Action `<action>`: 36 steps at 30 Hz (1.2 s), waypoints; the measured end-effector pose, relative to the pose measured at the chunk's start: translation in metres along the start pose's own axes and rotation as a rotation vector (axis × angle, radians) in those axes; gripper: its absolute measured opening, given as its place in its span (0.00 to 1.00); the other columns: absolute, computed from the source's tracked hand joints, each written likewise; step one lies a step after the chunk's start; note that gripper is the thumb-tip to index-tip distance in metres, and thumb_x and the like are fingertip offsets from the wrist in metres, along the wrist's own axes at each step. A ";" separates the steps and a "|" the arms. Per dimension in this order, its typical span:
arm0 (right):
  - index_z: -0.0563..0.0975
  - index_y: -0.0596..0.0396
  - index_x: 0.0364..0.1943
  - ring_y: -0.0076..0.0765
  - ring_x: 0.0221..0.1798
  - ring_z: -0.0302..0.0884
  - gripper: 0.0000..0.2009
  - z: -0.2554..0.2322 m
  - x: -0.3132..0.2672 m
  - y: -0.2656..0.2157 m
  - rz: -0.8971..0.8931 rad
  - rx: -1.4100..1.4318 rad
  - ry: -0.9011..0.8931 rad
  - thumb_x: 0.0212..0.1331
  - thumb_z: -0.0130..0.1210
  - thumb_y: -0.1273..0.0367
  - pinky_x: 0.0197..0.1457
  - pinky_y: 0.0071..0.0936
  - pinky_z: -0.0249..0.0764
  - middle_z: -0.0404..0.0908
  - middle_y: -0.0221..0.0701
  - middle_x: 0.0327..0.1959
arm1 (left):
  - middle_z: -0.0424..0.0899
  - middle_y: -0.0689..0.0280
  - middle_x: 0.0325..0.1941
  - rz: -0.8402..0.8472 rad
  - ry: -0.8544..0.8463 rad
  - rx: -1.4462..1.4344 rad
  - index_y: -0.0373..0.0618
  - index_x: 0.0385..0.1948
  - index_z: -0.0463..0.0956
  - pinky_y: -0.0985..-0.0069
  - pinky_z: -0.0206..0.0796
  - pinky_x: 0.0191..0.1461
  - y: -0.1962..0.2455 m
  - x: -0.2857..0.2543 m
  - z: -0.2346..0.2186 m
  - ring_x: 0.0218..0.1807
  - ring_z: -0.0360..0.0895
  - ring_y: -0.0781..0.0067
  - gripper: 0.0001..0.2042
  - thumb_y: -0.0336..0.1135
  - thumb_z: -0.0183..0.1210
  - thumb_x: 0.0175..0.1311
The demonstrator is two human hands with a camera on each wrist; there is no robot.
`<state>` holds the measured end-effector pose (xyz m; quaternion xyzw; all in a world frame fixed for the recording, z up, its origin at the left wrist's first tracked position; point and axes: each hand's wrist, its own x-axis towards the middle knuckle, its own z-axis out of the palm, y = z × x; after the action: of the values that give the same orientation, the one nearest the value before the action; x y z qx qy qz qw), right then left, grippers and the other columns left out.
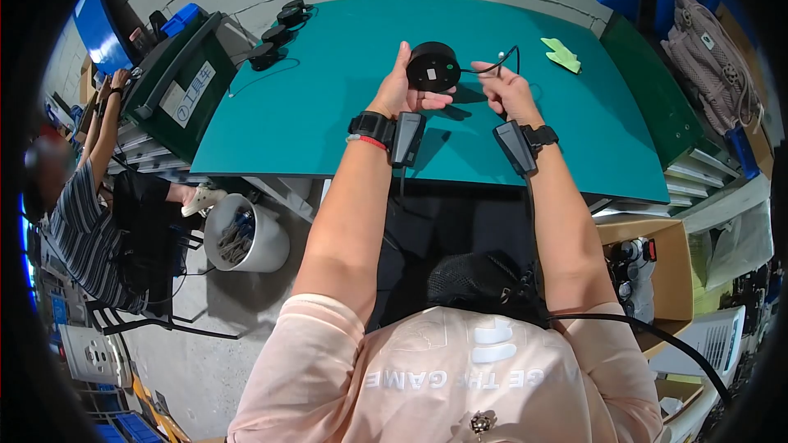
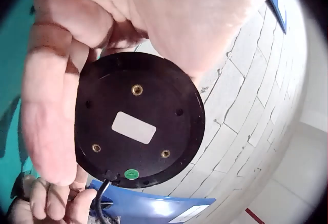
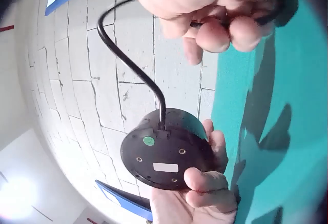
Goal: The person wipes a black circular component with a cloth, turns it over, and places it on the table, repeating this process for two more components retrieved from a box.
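Note:
My left hand (image 1: 396, 92) grips a round black device (image 1: 433, 64) by its side, fingers and thumb around the rim. Its flat face, turned toward me, carries a white label (image 2: 134, 127), a small green sticker (image 2: 131, 174) and three brass-lined screw holes. A black cable (image 3: 128, 62) leaves the edge beside the green sticker and bends up to my right hand (image 1: 509, 92), whose curled fingers hold it. In the head view a short loop of that cable with a pale end rises above the right hand. Both hands are raised over the green table (image 1: 345, 49).
Several similar black round devices (image 1: 277, 35) with cables lie at the table's back left. A yellow-green piece (image 1: 561, 56) lies at the right. A grey bin (image 1: 246, 234) stands on the floor, and a cardboard box (image 1: 673, 271) sits at the right. Another person (image 1: 90, 213) sits at the left.

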<state>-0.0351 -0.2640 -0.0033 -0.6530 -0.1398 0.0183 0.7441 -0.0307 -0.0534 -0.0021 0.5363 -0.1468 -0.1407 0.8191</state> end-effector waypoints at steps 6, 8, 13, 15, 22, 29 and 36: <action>0.77 0.56 0.40 0.12 0.13 0.53 0.19 0.011 -0.002 0.001 0.023 -0.090 -0.062 0.49 0.63 0.57 0.15 0.13 0.49 0.64 0.17 0.14 | 0.79 0.50 0.38 -0.093 0.131 0.206 0.41 0.54 0.63 0.76 0.77 0.29 -0.002 -0.004 0.015 0.30 0.81 0.64 0.40 0.71 0.27 0.57; 0.76 0.58 0.31 0.14 0.13 0.55 0.19 0.004 0.003 0.008 0.063 -0.067 -0.024 0.55 0.57 0.54 0.15 0.13 0.51 0.66 0.20 0.16 | 0.79 0.52 0.37 -0.102 0.037 0.261 0.39 0.53 0.64 0.77 0.77 0.32 -0.001 -0.002 0.009 0.31 0.81 0.65 0.42 0.71 0.26 0.56; 0.76 0.57 0.26 0.17 0.15 0.64 0.21 0.010 -0.005 -0.004 0.111 -0.176 0.042 0.55 0.54 0.50 0.18 0.16 0.57 0.72 0.25 0.17 | 0.78 0.57 0.44 -0.101 0.032 0.145 0.35 0.48 0.68 0.74 0.73 0.48 -0.005 -0.001 0.009 0.42 0.78 0.67 0.34 0.63 0.43 0.59; 0.77 0.59 0.28 0.19 0.17 0.69 0.22 0.008 0.000 0.005 0.009 -0.075 0.065 0.57 0.53 0.51 0.21 0.16 0.60 0.75 0.27 0.19 | 0.77 0.58 0.44 -0.072 0.048 0.111 0.35 0.48 0.69 0.72 0.71 0.50 -0.008 0.001 0.006 0.44 0.77 0.68 0.30 0.58 0.49 0.58; 0.77 0.58 0.32 0.18 0.21 0.72 0.22 0.002 0.001 0.005 0.024 -0.187 0.059 0.59 0.49 0.50 0.23 0.14 0.63 0.78 0.27 0.22 | 0.76 0.57 0.46 -0.079 0.068 0.035 0.31 0.46 0.70 0.72 0.70 0.53 -0.005 -0.004 0.004 0.44 0.76 0.68 0.27 0.45 0.65 0.51; 0.79 0.59 0.30 0.18 0.18 0.68 0.21 -0.001 0.006 0.011 -0.009 -0.103 0.085 0.57 0.52 0.52 0.22 0.16 0.60 0.77 0.29 0.17 | 0.77 0.58 0.45 -0.075 -0.020 0.013 0.35 0.46 0.71 0.73 0.69 0.55 -0.008 -0.005 0.004 0.46 0.76 0.70 0.18 0.32 0.62 0.54; 0.79 0.58 0.29 0.18 0.20 0.70 0.19 0.001 0.003 0.008 0.028 -0.034 0.114 0.57 0.53 0.53 0.24 0.15 0.61 0.78 0.29 0.19 | 0.78 0.55 0.42 -0.087 -0.036 0.020 0.33 0.49 0.69 0.77 0.73 0.49 -0.008 -0.002 0.004 0.42 0.79 0.68 0.24 0.25 0.65 0.47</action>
<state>-0.0313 -0.2609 -0.0103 -0.6674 -0.0883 -0.0112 0.7394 -0.0346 -0.0592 -0.0082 0.5479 -0.1395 -0.1840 0.8040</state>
